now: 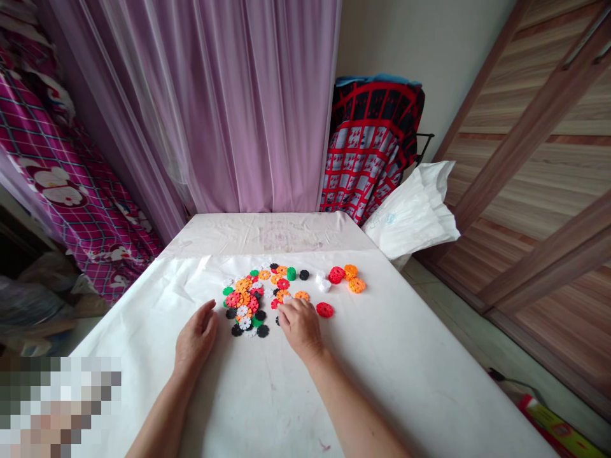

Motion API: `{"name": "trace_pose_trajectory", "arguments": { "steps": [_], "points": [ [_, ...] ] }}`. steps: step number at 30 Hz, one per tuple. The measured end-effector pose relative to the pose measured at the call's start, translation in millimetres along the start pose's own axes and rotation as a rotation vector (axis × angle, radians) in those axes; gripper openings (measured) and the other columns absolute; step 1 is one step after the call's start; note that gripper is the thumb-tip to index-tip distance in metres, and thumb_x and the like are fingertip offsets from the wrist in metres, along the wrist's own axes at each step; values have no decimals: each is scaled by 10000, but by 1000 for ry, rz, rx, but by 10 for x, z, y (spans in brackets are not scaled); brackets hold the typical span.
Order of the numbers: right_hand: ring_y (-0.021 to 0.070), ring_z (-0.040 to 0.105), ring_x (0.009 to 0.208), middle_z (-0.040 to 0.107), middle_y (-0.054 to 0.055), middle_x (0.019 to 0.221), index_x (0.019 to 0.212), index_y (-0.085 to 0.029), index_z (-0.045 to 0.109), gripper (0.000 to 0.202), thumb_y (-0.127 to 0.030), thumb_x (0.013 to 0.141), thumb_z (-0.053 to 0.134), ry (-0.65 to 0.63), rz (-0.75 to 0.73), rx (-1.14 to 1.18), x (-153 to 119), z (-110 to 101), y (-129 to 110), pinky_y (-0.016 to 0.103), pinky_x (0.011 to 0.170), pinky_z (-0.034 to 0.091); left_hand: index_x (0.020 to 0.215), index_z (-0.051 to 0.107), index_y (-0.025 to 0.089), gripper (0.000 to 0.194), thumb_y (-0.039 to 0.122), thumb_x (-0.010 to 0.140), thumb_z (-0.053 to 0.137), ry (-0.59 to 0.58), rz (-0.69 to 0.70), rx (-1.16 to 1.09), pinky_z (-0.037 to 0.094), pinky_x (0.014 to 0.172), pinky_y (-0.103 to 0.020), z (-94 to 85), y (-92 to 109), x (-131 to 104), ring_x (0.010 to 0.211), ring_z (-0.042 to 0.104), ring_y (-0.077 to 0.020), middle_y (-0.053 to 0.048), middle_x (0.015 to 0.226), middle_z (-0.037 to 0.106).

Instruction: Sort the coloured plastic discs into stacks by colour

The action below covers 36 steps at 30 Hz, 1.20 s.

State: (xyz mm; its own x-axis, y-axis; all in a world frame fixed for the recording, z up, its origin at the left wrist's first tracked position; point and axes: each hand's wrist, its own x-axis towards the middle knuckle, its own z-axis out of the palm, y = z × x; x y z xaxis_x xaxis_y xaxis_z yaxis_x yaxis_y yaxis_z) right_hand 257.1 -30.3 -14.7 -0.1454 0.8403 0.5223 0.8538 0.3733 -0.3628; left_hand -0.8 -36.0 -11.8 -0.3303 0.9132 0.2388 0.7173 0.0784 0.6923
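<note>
A loose heap of notched plastic discs (243, 297) in red, orange, white, black and green lies on the white-covered table. My left hand (195, 337) rests on its edge left of the heap, fingers slightly bent, thumb apart, holding nothing. At the heap's right side my right hand (300, 324) reaches down with fingers bent together; what is under its fingertips is hidden. A black disc partly shows beside those fingers. Just right of that hand lies a red disc (325, 310), and an orange disc (301, 296) is behind it.
Sorted by colour behind the right hand are a green stack (291, 274), a black disc (304, 275), white discs (323, 281), a red stack (337, 275) and orange discs (356, 285). A white bag (413, 213) stands at the table's right far corner. Purple curtains (248, 114) hang behind.
</note>
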Motion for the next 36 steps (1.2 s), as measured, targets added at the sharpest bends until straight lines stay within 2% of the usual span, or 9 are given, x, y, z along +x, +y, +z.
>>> {"name": "trace_pose_trajectory", "arguments": {
  "steps": [5, 8, 13, 18, 24, 27, 31, 33, 36],
  "points": [
    [157, 652, 721, 745, 16, 815, 894, -225, 713, 204, -233, 866, 511, 37, 363, 209, -61, -168, 305, 236, 678, 437, 1148, 677, 238, 430, 426, 824, 464, -3, -4, -16, 557, 885, -314, -9, 34, -10, 982, 715, -209, -42, 1097, 757],
    [163, 664, 728, 747, 22, 803, 883, -222, 710, 201, -247, 840, 516, 15, 438, 221, -195, -222, 370, 228, 660, 439, 1154, 675, 249, 430, 428, 825, 465, 1, -14, -13, 559, 876, -310, -7, 34, -10, 973, 715, -207, -34, 1085, 759],
    [149, 633, 658, 730, 11, 764, 866, -226, 689, 204, -213, 838, 487, -36, 368, 114, -447, -250, 285, 228, 610, 400, 1152, 678, 260, 417, 433, 829, 479, -4, -15, -20, 558, 858, -298, -5, 22, -13, 933, 720, -197, -26, 1052, 763],
    [156, 635, 674, 722, 15, 771, 833, -233, 674, 190, -178, 849, 493, 18, 285, -51, -530, -287, 367, 245, 597, 381, 1132, 689, 272, 411, 442, 821, 481, 0, -41, -49, 561, 839, -292, -23, 62, -27, 909, 720, -196, -23, 1037, 765],
    [161, 623, 737, 704, 24, 831, 835, -235, 657, 166, -168, 886, 515, 79, 215, -148, -526, -267, 471, 261, 640, 393, 1112, 696, 281, 390, 439, 816, 499, -7, -49, -57, 561, 826, -294, -32, 81, -24, 896, 717, -195, -16, 1025, 766],
    [175, 612, 823, 703, 36, 893, 862, -228, 652, 157, -167, 902, 513, 83, 174, -161, -475, -283, 390, 279, 729, 403, 1141, 687, 274, 420, 455, 824, 479, -25, -67, -47, 560, 819, -299, -38, 95, -22, 916, 715, -201, -23, 1050, 761],
    [227, 570, 963, 706, 41, 927, 934, -223, 645, 97, -232, 837, 647, 14, 142, -171, -348, -278, 212, 338, 857, 377, 1169, 675, 257, 442, 437, 823, 467, -59, -81, -43, 552, 856, -306, -42, 115, -10, 943, 712, -204, -33, 1064, 758],
    [241, 555, 976, 706, 42, 916, 944, -222, 640, 158, -259, 802, 698, -20, 167, -180, -294, -239, 137, 356, 864, 361, 1162, 677, 255, 434, 428, 821, 472, -59, -76, -45, 550, 862, -305, -36, 112, -4, 955, 710, -205, -33, 1061, 758],
    [228, 551, 946, 702, 29, 890, 912, -226, 631, 125, -222, 801, 689, -58, 188, -175, -249, -165, 81, 356, 849, 352, 1162, 676, 257, 438, 443, 819, 477, -55, -73, -38, 552, 849, -306, -18, 92, 4, 951, 709, -209, -35, 1062, 756]
  ]
}}
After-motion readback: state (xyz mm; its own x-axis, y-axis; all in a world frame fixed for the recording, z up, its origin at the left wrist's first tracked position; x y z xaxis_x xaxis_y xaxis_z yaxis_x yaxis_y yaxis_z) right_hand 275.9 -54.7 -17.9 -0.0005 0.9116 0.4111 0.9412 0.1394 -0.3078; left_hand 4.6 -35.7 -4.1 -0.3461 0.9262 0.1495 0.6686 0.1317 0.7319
